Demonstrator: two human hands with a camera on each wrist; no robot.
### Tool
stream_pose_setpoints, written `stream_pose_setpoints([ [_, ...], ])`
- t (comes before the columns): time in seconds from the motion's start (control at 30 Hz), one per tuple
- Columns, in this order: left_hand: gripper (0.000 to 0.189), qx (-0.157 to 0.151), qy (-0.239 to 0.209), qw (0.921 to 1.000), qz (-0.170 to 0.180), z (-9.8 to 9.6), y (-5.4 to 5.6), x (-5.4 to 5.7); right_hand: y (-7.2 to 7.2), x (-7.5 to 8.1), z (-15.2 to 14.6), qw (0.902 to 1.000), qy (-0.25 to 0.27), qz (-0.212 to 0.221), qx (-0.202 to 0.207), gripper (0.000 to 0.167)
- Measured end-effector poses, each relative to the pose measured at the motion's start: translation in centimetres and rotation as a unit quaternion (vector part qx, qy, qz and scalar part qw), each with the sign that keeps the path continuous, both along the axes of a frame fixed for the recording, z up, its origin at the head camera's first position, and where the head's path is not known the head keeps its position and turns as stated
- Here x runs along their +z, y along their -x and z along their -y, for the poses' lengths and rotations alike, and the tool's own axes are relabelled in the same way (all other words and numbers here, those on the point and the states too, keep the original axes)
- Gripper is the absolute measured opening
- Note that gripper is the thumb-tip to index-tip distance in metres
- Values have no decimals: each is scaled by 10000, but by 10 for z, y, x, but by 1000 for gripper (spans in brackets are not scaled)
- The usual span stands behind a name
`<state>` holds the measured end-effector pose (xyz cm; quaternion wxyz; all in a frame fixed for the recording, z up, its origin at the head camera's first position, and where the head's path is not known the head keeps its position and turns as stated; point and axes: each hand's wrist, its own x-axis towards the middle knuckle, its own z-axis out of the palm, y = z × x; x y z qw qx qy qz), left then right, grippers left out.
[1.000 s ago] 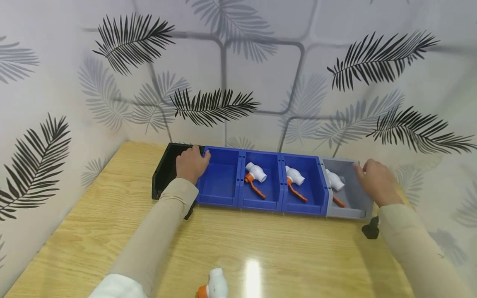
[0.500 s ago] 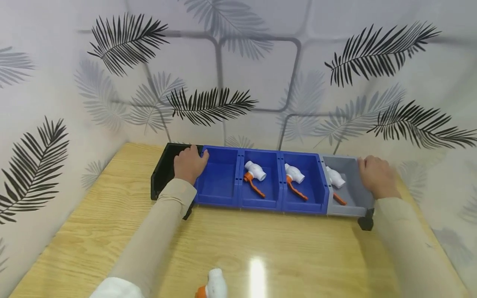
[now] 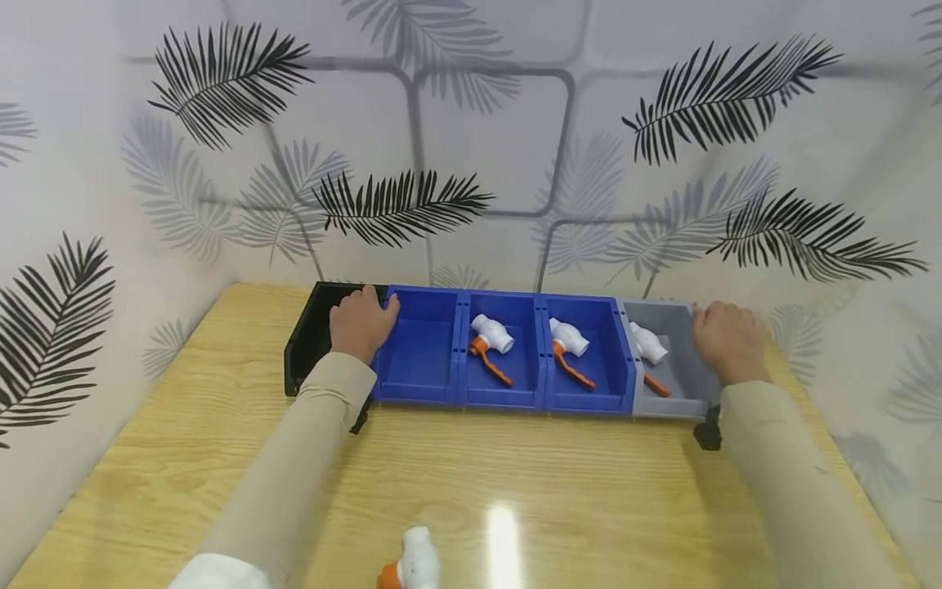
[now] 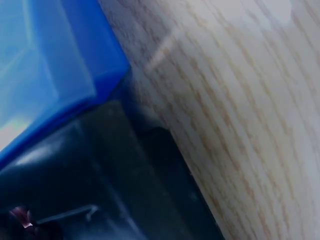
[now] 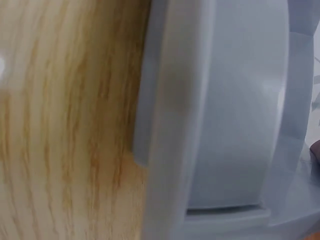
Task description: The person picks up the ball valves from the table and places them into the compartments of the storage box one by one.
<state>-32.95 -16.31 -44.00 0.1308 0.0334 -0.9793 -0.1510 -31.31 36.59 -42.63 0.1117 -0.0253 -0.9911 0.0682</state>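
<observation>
A row of joined storage bins stands against the wall in the head view: a black bin point(image 3: 303, 331), then three blue bins point(image 3: 420, 343), then a grey bin point(image 3: 680, 348). My left hand point(image 3: 361, 321) grips the divider between the black bin and the first blue bin, thumb on the blue side. Over at the far end, my right hand point(image 3: 728, 337) grips the outer side wall of the grey bin. White ball valves with orange handles lie in the second blue bin point(image 3: 491, 333), the third blue bin point(image 3: 569, 337) and beside the grey bin's left wall.
Another white ball valve point(image 3: 420, 560) with an orange part lies on the wooden table point(image 3: 574, 483) near the front, partly cut off by the frame. Dark wrist-camera pieces point(image 3: 708, 431) hang under the wrists. A leaf-patterned wall point(image 3: 508, 147) rises behind the bins.
My right hand has come in from the right and closed onto the grey bin's side wall. The left hand keeps its hold; the whole view has shifted slightly.
</observation>
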Motion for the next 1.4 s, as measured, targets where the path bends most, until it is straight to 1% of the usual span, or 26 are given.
stream_pose_setpoints([
  [0.07,57,6,2,10000,-7,1,-2,0,0,0,2,10000,-72,12,29,47],
  [0.2,58,13,-25,10000,33,2,-4,3,-1,1,6,9998,-192,16,61,45],
  [0.37,57,-106,-22,9999,-47,2,-3,4,-5,2,7,9999,-156,52,25,45],
  [0.5,50,-285,215,9991,-245,1,-2,1,-9,1,7,10000,-58,69,28,44],
  [0.67,42,-512,580,9957,-511,0,-1,1,-11,1,7,9999,-71,-47,59,45],
  [0.8,37,-623,633,9935,-711,-1,-2,5,-11,3,7,9999,-146,24,72,47],
  [0.87,35,-718,590,9921,-838,-1,-2,5,-11,3,5,9998,-180,103,77,47],
  [0.93,35,-838,566,9898,-1003,-1,-1,7,-11,1,4,9997,-225,93,88,45],
  [1.0,34,-931,602,9880,-1073,1,0,9,-11,-1,4,9996,-256,25,108,43],
  [1.1,32,-1040,720,9855,-1135,4,-4,14,-12,-5,5,9994,-297,14,154,42],
  [1.17,30,-1148,713,9849,-1079,4,-11,20,-13,-7,7,9994,-282,9,190,43],
  [1.2,28,-1270,690,9837,-1065,3,-16,25,-13,-8,7,9995,-252,18,203,43],
  [1.27,23,-1610,553,9795,-1074,-3,-31,35,-15,-8,5,9994,-259,-53,222,44],
  [1.3,21,-1834,459,9768,-1002,-7,-42,39,-14,-8,4,9994,-256,-83,223,44],
  [1.33,18,-2079,364,9735,-886,-13,-54,44,-14,-7,3,9993,-254,-113,250,44],
  [1.37,16,-2349,289,9688,-742,-19,-69,49,-13,-6,3,9992,-256,-143,270,43],
  [1.4,14,-2647,238,9623,-575,-26,-85,52,-12,-5,2,9991,-264,-168,292,43],
])
